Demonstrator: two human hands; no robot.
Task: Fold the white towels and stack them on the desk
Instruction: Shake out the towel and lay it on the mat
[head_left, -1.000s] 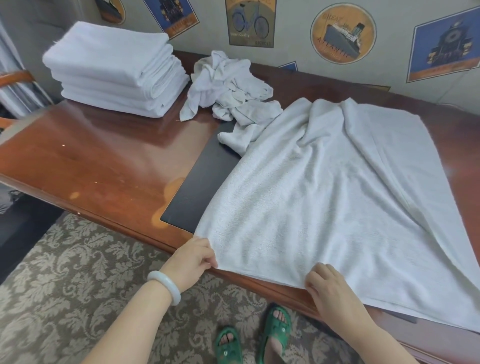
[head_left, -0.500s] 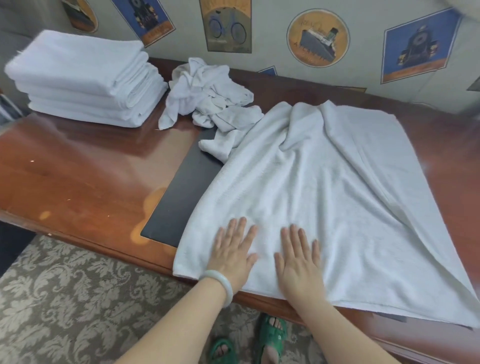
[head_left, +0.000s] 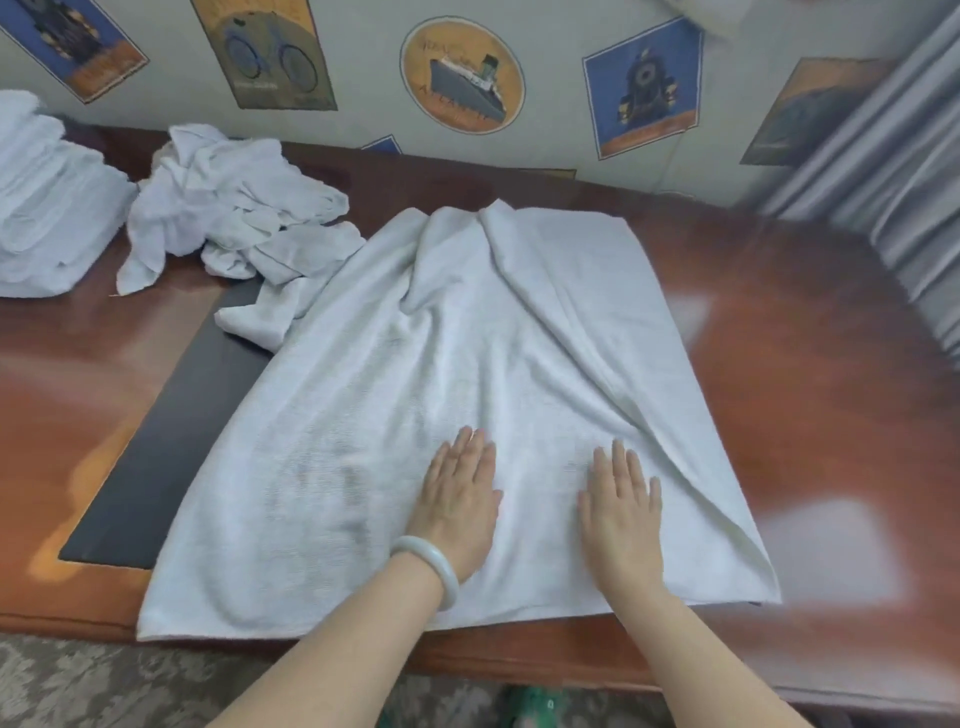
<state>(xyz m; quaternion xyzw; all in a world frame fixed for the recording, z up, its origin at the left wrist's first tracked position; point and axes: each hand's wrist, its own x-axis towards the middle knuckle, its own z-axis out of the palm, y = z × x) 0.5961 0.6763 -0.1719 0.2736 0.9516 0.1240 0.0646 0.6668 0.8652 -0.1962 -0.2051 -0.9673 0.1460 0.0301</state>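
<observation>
Lying spread but creased at the front edge of the desk (head_left: 831, 415), the white towel (head_left: 441, 364) is pressed by the left hand (head_left: 460, 512) and the right hand (head_left: 621, 517), both laid flat with fingers straight.

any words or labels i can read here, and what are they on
"ATLANTI…", faint: ship roundel on the wallpaper; its upper lettering is blurred.
Bicycle print: lettering too blurred to read.
Clock print: orange band, unreadable.
Spread towel, desk: none.
</observation>
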